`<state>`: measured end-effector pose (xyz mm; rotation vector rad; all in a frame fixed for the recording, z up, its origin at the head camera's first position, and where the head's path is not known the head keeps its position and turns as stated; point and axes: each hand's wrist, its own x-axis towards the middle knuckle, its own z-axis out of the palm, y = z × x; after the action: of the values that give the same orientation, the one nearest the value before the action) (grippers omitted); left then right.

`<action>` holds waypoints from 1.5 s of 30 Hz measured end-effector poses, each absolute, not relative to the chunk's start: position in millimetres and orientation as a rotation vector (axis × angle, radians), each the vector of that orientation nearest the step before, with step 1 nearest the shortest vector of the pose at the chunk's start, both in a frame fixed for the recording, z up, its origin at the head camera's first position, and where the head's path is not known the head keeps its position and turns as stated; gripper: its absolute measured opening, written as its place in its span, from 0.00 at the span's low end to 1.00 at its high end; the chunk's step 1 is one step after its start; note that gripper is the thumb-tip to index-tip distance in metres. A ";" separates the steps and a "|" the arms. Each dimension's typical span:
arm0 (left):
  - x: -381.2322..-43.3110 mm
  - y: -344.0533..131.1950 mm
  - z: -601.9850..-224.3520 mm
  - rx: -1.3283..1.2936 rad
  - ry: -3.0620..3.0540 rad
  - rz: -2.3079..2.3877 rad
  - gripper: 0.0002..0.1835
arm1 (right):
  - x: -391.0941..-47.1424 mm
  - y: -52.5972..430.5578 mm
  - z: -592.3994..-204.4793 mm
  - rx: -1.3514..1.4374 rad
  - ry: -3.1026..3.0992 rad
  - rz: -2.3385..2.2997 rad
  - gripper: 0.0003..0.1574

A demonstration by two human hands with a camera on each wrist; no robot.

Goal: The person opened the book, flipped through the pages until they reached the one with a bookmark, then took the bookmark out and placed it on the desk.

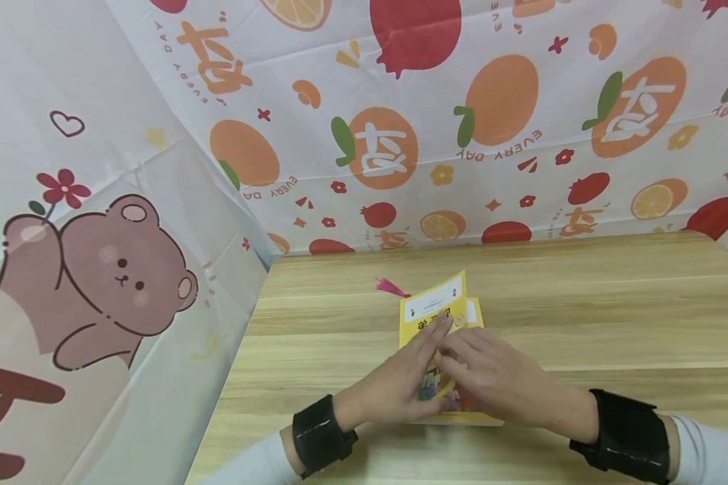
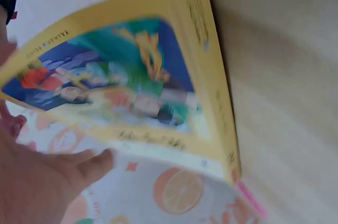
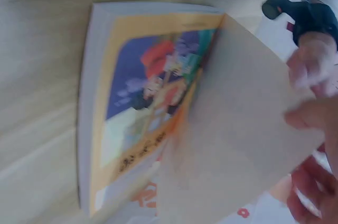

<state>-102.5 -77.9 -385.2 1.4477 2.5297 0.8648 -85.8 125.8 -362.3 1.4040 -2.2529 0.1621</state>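
Note:
A yellow book [image 1: 479,311] lies on the table with its front cover [image 2: 121,71] lifted and bent up along the spine. Colourful cartoon figures fill the cover's outside; its pale inner side [image 3: 237,97] faces the right wrist camera, above an illustrated first page [image 3: 153,92]. My right hand [image 1: 503,377] pinches the free edge of the cover, its thumb on the inner side. On the cover's outer face, toward the spine, my left hand [image 1: 400,384] lies with fingers extended. The hands overlap part of the book in the head view.
A pink tassel [image 1: 391,287] sticks out from the book's top at the spine. The wooden table [image 1: 582,303] reaches back to a fruit-printed cloth [image 1: 437,168]; a bear-printed cloth [image 1: 127,269] hangs at the left. Black bands [image 1: 323,434] circle both wrists.

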 end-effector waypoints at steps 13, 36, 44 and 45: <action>-94.5 -113.3 -353.9 1.708 2.958 0.626 0.18 | -82.1 151.7 -408.2 1.167 -2.781 0.341 0.39; -113.3 -162.6 -385.1 0.896 2.704 0.116 0.41 | -86.8 168.2 -424.4 1.199 -3.019 0.326 0.56; -123.6 -152.4 -403.9 0.994 2.581 0.176 0.45 | -89.0 173.8 -418.4 1.261 -3.038 0.311 0.57; -123.9 -151.0 -405.0 0.984 2.571 0.169 0.46 | -88.9 174.3 -418.3 1.266 -3.037 0.311 0.57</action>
<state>-123.9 -151.0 -405.0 0.9839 2.5707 0.1690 -88.9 174.3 -418.3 1.2656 -3.0370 0.3107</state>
